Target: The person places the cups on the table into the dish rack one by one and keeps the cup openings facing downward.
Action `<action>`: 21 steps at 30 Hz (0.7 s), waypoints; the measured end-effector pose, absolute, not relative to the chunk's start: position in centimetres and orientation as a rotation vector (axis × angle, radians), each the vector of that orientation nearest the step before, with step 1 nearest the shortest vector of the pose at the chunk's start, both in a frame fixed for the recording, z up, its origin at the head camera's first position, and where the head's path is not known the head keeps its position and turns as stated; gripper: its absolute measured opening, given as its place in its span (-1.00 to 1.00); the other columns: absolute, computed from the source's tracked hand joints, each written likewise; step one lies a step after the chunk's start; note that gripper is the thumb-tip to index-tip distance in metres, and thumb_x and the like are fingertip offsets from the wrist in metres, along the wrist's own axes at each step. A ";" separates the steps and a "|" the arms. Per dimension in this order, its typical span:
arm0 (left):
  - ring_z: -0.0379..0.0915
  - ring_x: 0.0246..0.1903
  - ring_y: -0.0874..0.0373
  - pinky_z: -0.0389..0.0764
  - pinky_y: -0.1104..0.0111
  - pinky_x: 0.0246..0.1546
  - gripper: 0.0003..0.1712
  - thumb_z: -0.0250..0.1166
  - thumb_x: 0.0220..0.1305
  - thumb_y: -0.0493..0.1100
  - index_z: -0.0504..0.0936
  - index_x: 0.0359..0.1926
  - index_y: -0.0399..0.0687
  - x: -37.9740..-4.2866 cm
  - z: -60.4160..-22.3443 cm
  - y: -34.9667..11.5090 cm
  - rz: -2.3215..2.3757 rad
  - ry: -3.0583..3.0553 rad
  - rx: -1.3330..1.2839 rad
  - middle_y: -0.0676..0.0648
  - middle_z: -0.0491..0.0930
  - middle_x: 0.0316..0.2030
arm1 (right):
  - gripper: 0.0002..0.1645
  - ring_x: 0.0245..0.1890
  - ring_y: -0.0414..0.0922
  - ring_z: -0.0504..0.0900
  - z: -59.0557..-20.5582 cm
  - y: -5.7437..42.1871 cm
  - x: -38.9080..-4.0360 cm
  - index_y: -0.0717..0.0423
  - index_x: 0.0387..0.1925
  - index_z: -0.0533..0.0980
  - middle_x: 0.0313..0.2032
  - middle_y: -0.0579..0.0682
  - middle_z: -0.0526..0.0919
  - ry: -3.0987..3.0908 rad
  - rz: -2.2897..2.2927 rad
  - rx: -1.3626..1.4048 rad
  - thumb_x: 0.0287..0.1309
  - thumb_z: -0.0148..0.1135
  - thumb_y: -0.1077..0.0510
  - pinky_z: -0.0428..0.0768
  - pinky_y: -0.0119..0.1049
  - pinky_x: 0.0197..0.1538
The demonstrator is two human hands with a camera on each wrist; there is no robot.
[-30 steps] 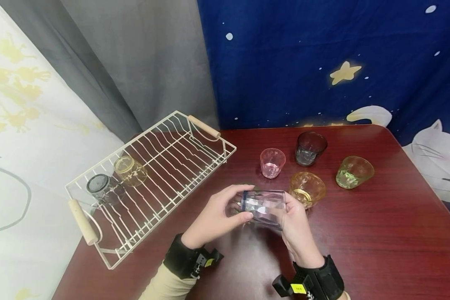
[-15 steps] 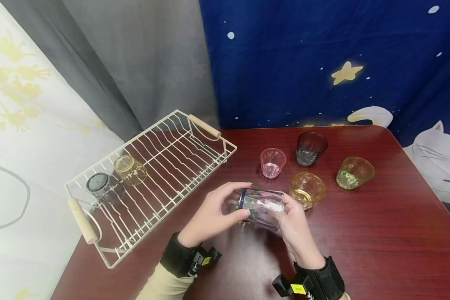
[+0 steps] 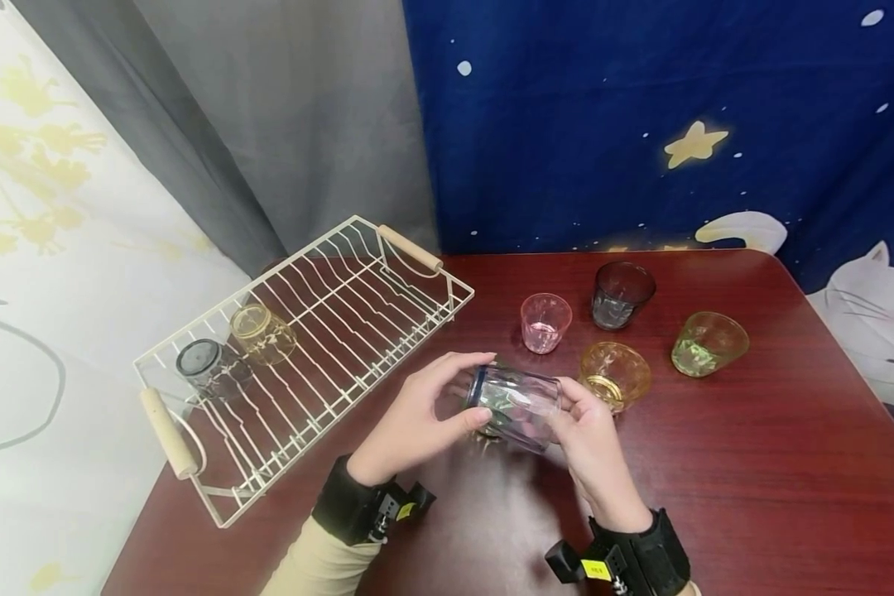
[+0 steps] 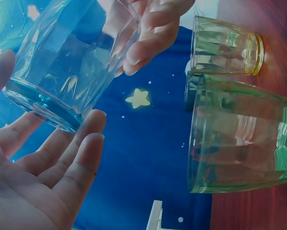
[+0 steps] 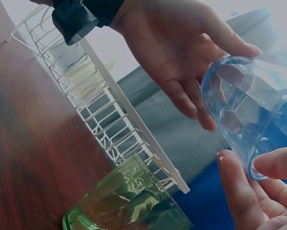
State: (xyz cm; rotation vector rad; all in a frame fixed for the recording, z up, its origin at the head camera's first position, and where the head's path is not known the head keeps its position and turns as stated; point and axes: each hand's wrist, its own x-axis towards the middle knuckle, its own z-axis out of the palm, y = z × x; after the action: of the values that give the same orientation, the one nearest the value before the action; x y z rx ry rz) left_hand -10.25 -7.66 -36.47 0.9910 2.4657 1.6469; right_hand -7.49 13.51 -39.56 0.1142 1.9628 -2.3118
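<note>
Thumb and fingers of the left hand (image 3: 410, 426) are gripping the base of a clear, blue-based faceted glass tumbler (image 3: 517, 399); the right hand (image 3: 594, 443) is pinching its rim. Its base end is now tipping slightly higher and leftward, seemingly still being handled above the glossy red-brown wooden table (image 3: 752, 480). Tapered coloured glass cups (image 3: 615, 364) are standing rightward, a cream wire rack with wooden handles (image 3: 167, 433) is sitting leftward, and a starry navy cloth curtain (image 3: 566, 124) is hanging behind.

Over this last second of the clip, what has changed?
The clear glass shifted slightly left, its base end turning a little farther from the person; the left hand moved with it at that base. The right hand stays at the mouth end, and neither hand lets go. Unchanged: the rack with its two glasses, and the pink glass, dark glass and amber glass.
</note>
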 end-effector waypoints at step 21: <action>0.53 0.05 0.13 0.64 0.32 0.03 -0.32 0.39 0.17 -0.17 0.41 0.31 -0.04 -10.6 -34.3 -9.6 1.527 2.693 0.908 -0.05 0.55 0.15 | -0.91 -0.40 -0.27 0.70 -39.9 14.7 -7.9 0.12 -0.22 0.54 -0.43 -0.17 0.71 2.026 -2.389 0.033 0.30 0.13 0.29 0.72 -0.35 -0.29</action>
State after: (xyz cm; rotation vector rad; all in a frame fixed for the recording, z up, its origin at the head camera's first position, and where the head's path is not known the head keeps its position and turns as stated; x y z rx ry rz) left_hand -10.65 -9.61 -34.34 0.9080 2.6933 1.5271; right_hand -7.89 14.66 -39.90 0.0332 2.0256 -2.3885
